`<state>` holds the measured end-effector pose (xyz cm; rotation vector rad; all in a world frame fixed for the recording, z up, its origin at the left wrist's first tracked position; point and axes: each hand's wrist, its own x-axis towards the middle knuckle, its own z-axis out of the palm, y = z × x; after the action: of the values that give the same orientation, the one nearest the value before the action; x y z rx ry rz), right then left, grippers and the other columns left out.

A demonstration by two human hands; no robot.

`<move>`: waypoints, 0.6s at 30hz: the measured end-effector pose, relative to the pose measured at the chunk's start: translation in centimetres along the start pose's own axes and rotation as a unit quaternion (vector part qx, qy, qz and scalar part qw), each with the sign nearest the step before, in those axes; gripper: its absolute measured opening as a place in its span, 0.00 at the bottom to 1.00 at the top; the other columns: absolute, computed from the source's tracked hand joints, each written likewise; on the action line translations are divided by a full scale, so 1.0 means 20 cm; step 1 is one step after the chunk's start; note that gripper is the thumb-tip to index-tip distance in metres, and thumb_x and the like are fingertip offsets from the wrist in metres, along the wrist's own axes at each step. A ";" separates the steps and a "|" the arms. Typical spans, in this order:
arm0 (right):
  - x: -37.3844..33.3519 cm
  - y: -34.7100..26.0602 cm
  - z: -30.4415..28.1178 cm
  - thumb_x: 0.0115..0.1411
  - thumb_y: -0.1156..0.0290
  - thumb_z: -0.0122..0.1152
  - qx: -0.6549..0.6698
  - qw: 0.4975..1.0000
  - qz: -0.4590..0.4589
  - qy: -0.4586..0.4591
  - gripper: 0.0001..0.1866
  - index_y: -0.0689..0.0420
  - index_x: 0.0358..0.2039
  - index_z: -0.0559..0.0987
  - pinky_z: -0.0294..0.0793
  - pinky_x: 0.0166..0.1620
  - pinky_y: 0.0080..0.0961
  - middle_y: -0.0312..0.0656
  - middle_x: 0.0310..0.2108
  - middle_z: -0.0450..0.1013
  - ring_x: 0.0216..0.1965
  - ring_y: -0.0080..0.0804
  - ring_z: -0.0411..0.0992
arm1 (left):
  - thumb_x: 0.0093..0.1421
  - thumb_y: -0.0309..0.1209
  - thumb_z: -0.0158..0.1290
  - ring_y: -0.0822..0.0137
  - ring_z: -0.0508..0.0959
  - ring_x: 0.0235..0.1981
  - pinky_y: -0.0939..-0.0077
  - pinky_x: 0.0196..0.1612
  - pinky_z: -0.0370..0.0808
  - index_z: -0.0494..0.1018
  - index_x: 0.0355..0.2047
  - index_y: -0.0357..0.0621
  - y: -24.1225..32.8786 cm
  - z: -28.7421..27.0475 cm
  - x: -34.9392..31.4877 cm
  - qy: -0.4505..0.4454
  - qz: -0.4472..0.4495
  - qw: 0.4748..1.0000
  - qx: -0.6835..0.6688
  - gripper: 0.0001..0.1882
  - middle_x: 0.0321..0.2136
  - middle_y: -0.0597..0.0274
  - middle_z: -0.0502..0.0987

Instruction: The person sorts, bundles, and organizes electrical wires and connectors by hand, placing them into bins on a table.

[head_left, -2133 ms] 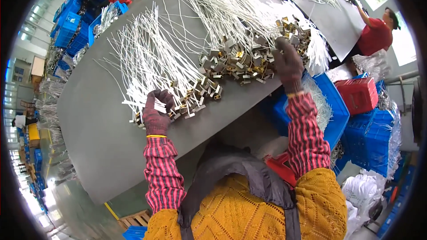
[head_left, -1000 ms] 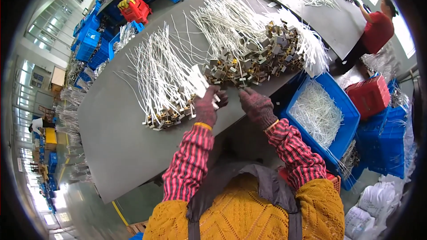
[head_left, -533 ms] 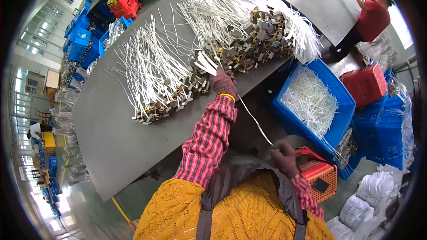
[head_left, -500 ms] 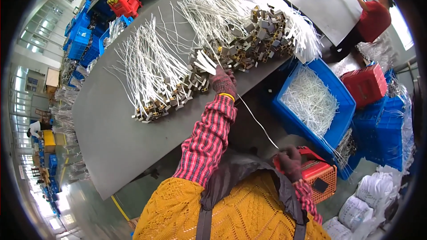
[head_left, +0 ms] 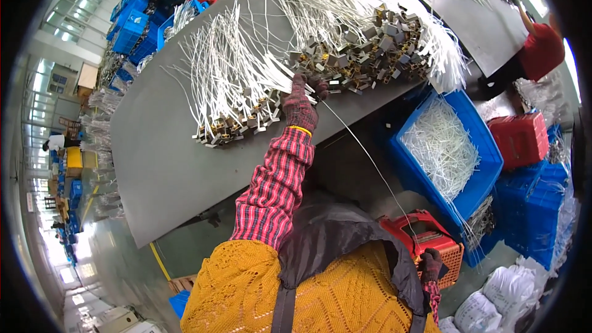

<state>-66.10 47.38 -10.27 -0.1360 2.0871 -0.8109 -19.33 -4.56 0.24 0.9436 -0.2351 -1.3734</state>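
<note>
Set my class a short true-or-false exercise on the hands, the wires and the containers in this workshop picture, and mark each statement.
1. The left hand is over the grey table. True.
2. A thin white wire runs from the left hand down toward the right hand. True.
3. The right hand is also over the grey table. False: it is away from the table, down by the orange-red basket.
4. The heap of loose white strands lies in a yellow bin. False: it lies in a blue bin.
5. The person at the other table wears a red top. True.
</note>
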 end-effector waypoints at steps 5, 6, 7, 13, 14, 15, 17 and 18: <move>0.03 -0.11 0.19 0.50 0.75 0.60 -0.008 0.999 0.001 -0.035 0.12 0.56 0.37 0.79 0.69 0.18 0.29 0.41 0.22 0.73 0.15 0.29 0.70 | 0.67 0.41 0.51 0.57 0.80 0.26 0.66 0.28 0.78 0.73 0.41 0.40 0.05 -0.04 -0.02 0.115 -0.015 0.993 0.011 0.15 0.28 0.55 0.80; 0.04 -0.16 0.31 0.52 0.73 0.60 -0.039 0.987 -0.134 -0.077 0.12 0.56 0.39 0.79 0.69 0.20 0.27 0.41 0.22 0.73 0.17 0.29 0.70 | 0.67 0.41 0.51 0.57 0.80 0.26 0.66 0.28 0.78 0.73 0.41 0.40 0.06 -0.05 -0.04 0.113 -0.016 0.993 0.006 0.15 0.28 0.55 0.80; 0.03 -0.25 0.43 0.54 0.72 0.60 -0.111 0.964 -0.221 -0.094 0.11 0.56 0.40 0.79 0.69 0.21 0.25 0.41 0.22 0.73 0.19 0.28 0.71 | 0.68 0.43 0.51 0.60 0.80 0.27 0.66 0.29 0.79 0.74 0.40 0.39 0.06 -0.07 -0.07 0.067 -0.039 0.997 0.003 0.17 0.29 0.55 0.80; -0.32 -1.22 1.55 0.61 0.68 0.60 -0.036 0.863 -0.365 -0.349 0.29 0.59 0.63 0.67 0.65 0.61 0.29 0.45 0.58 0.68 0.60 0.33 0.64 | 0.65 0.42 0.56 0.65 0.80 0.30 0.69 0.31 0.78 0.77 0.35 0.36 -0.01 -0.18 -0.28 -0.107 0.009 0.980 0.166 0.17 0.27 0.57 0.80; -0.43 -1.38 1.76 0.61 0.67 0.60 0.006 0.850 -0.378 -0.367 0.29 0.58 0.62 0.67 0.69 0.56 0.27 0.44 0.56 0.70 0.55 0.32 0.69 | 0.65 0.42 0.56 0.65 0.80 0.30 0.69 0.31 0.78 0.77 0.35 0.36 -0.02 -0.18 -0.30 -0.131 -0.003 0.977 0.168 0.17 0.27 0.57 0.80; -0.53 -1.56 1.93 0.61 0.66 0.62 -0.046 0.848 -0.392 -0.355 0.28 0.56 0.61 0.68 0.73 0.51 0.27 0.42 0.50 0.73 0.49 0.29 0.72 | 0.65 0.42 0.57 0.66 0.80 0.30 0.70 0.32 0.78 0.77 0.36 0.37 -0.02 -0.18 -0.31 -0.100 -0.016 0.979 0.176 0.17 0.28 0.58 0.80; -0.70 -1.81 2.21 0.60 0.60 0.62 -0.058 0.862 -0.387 -0.321 0.24 0.54 0.55 0.72 0.75 0.48 0.37 0.49 0.45 0.75 0.43 0.37 0.76 | 0.63 0.45 0.59 0.64 0.78 0.31 0.70 0.34 0.75 0.78 0.39 0.40 0.02 -0.18 -0.28 -0.003 0.018 0.972 0.234 0.19 0.32 0.59 0.80; -0.75 -1.90 2.27 0.60 0.60 0.62 -0.057 0.864 -0.387 -0.316 0.24 0.54 0.55 0.72 0.75 0.48 0.37 0.49 0.45 0.75 0.43 0.37 0.76 | 0.62 0.50 0.59 0.63 0.77 0.32 0.65 0.35 0.74 0.77 0.41 0.37 0.12 -0.23 -0.24 0.044 0.069 0.902 0.424 0.25 0.34 0.57 0.80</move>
<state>-29.44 0.68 4.01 -1.2019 1.4063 -0.9246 -15.68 1.51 0.82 1.6647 -0.8599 -1.0786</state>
